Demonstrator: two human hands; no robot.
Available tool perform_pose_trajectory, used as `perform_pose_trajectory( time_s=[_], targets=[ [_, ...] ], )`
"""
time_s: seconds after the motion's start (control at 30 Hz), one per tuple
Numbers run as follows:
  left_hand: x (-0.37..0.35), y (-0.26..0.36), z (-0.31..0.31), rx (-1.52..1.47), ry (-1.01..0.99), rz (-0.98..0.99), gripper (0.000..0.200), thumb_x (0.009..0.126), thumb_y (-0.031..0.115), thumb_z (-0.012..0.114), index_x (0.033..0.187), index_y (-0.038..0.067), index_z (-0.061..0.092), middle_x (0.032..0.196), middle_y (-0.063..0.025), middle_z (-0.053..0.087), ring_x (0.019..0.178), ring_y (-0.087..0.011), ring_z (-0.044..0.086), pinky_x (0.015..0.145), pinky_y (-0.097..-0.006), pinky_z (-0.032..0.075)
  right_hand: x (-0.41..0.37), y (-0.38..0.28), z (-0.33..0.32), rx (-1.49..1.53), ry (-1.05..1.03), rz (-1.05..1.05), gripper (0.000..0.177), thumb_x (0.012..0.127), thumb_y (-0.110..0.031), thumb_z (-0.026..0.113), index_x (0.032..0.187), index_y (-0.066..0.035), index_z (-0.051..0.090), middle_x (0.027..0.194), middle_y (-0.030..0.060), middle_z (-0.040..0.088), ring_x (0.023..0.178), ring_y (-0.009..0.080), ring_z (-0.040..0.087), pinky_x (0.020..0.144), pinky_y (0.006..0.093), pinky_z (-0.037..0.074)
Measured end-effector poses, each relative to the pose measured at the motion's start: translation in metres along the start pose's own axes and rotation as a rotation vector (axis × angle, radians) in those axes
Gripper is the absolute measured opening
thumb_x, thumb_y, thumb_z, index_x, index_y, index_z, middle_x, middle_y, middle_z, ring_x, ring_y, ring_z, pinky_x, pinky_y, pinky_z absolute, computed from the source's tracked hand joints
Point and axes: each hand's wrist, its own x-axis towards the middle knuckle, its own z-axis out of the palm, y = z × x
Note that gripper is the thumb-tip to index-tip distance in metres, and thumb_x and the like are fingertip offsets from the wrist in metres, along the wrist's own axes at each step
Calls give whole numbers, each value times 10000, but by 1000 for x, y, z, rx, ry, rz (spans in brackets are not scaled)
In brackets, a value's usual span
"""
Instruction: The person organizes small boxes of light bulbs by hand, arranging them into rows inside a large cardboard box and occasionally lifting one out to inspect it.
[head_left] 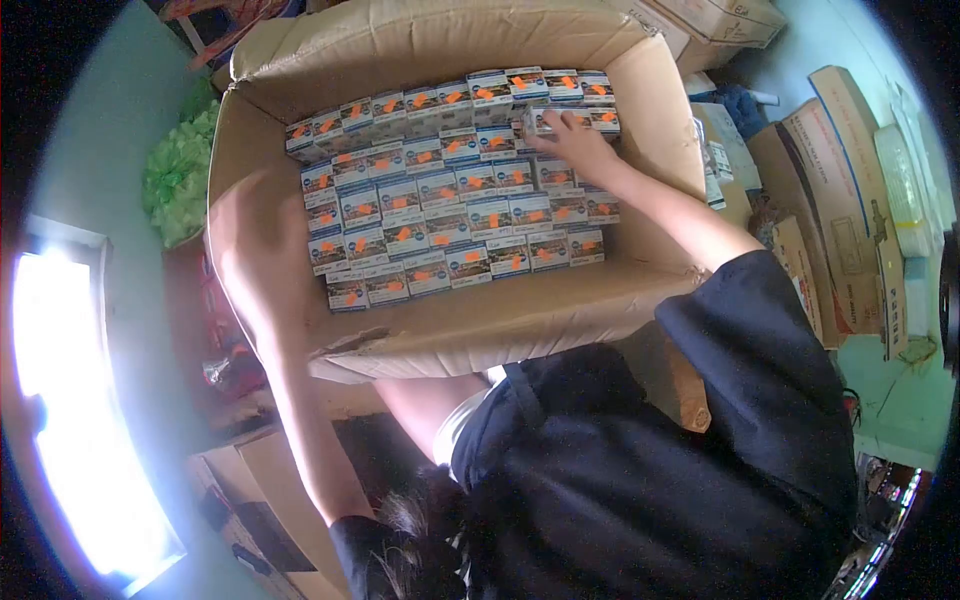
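A big open carton [650, 130] stands before me, packed with rows of small printed boxes [440, 190]. Most of those boxes carry an orange sticker on top. Near the right end of the upper rows, my right hand [572, 142] has its fingers closed around one small white box [543, 122], which sits slightly tilted above its neighbours. My left hand [258, 212] is at the carton's left wall, smeared by motion, and its fingers cannot be made out.
A bright window [80, 400] lies to the left, near a green leafy-looking bundle [180, 175]. Flattened cardboard [825, 200] leans against the right wall. Another carton [730, 20] sits behind at the upper right, and an opened cardboard box [285, 490] stands at the lower left.
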Motion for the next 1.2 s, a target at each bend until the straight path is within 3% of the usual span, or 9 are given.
perform_pose_trajectory(
  time_s=[0.13, 0.27, 0.47, 0.6, 0.67, 0.8, 0.93, 1.03, 1.2],
  targets=[
    [38, 82, 67, -445, -1026, 24, 546, 733, 325, 663, 1212, 86, 557, 1258, -136, 533, 1168, -295, 501, 968, -381, 407, -10, -17, -5, 81, -28, 119, 750, 710, 35, 586, 1382, -159, 317, 1407, 188, 241, 1247, 400, 361, 702, 358, 571],
    [51, 145, 183, -305, -1501, 269, 647, 701, 462, 675, 1234, 117, 551, 1321, -152, 479, 1189, -323, 474, 980, -426, 389, -18, -28, -25, 343, -66, 225, 573, 783, -149, 643, 1311, -128, 422, 1438, 213, 214, 1294, 418, 292, 967, 476, 421],
    [40, 179, 231, -370, -1591, 179, 818, 633, 487, 653, 1322, 94, 454, 1371, -175, 414, 1241, -330, 417, 1018, -396, 362, -23, -23, -64, 642, -329, 426, 651, 758, -120, 643, 1358, -127, 390, 1517, 108, 38, 1381, 304, 153, 1092, 431, 270],
    [34, 172, 217, -566, -1465, 97, 855, 645, 435, 663, 1331, -2, 400, 1379, -254, 361, 1284, -337, 361, 1037, -385, 338, -37, 16, -90, 824, -472, 270, 598, 765, -317, 700, 1282, -95, 498, 1485, 132, 208, 1320, 298, 321, 1082, 374, 296],
    [21, 163, 237, -671, -1366, 56, 826, 693, 402, 657, 1332, -40, 375, 1388, -258, 347, 1294, -355, 341, 1046, -388, 322, -67, 41, -112, 1460, -121, 343, 485, 843, -208, 617, 1283, -47, 492, 1400, 105, 403, 1198, 224, 480, 983, 338, 399],
    [7, 154, 261, -645, -1386, -15, 849, 755, 430, 630, 1374, -42, 291, 1425, -263, 273, 1320, -356, 295, 1075, -389, 275, -147, 88, -94, 1190, 922, 1104, 303, 896, -152, 513, 1174, -33, 531, 1183, 102, 555, 987, 207, 593, 804, 341, 500],
    [-3, 160, 260, -578, -1370, -72, 899, 761, 371, 622, 1410, -47, 162, 1463, -257, 173, 1367, -344, 182, 1108, -372, 213, -232, 120, 44, 720, 525, 1412, 478, 732, -253, 724, 1102, 17, 585, 1045, 166, 625, 934, 247, 606, 815, 356, 467],
    [-15, 161, 273, -654, -1275, -86, 896, 755, 331, 624, 1412, -49, 147, 1467, -266, 141, 1364, -353, 184, 1109, -367, 211, -253, 113, 91, 379, 380, 971, 535, 627, -245, 790, 1045, 31, 602, 960, 195, 633, 901, 270, 611, 787, 367, 475],
    [-16, 161, 259, -715, -1228, -93, 918, 751, 292, 617, 1408, -72, 90, 1475, -279, 35, 1361, -372, 170, 1108, -366, 215, -263, 83, 79, 1056, 443, 1470, 415, 725, -244, 667, 1049, 5, 600, 923, 152, 619, 869, 279, 596, 768, 391, 479]
  ],
)
